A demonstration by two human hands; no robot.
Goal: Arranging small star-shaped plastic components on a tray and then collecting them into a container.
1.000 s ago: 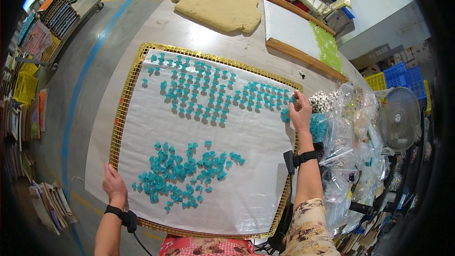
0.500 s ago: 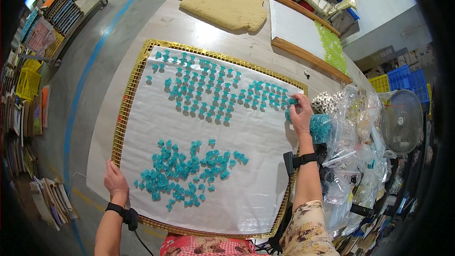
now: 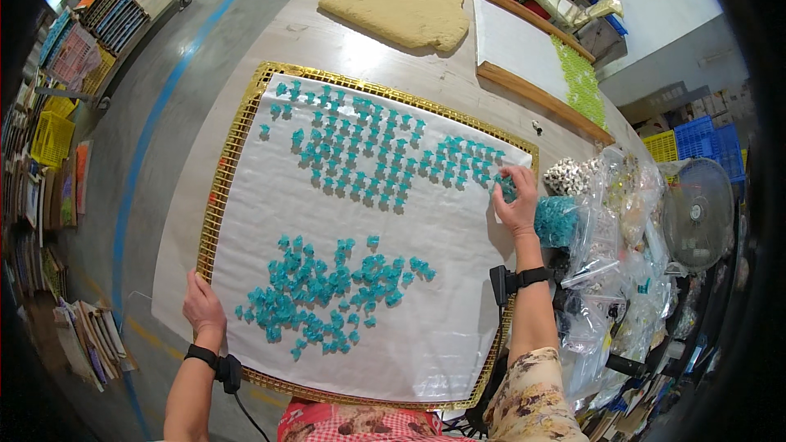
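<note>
A gold grid tray (image 3: 368,84) lined with a white sheet (image 3: 442,295) lies before me, tilted slightly on the table. Small teal bow-like pieces (image 3: 360,155) stand in rows over its far half. Nearer to me is a loose heap of the same teal pieces (image 3: 303,290). My left hand (image 3: 203,307) is closed on the tray's left rim. At the right end of the rows, my right hand (image 3: 517,200) is curled with thumb and forefinger close together. Teal pieces (image 3: 506,188) show between its fingers; the palm side is partly hidden.
A thick tan slab (image 3: 393,2) lies at the table's far side. Beside it is a wood-edged board (image 3: 520,45) with green bits. Clear plastic bags (image 3: 606,237), a teal-filled container (image 3: 555,221) and a fan (image 3: 698,213) crowd the right. Racks (image 3: 115,16) stand far left.
My right hand has shifted slightly nearer, its thumb and forefinger drawn in around teal pieces. My left hand stays on the rim. The whole view has shifted a little.
</note>
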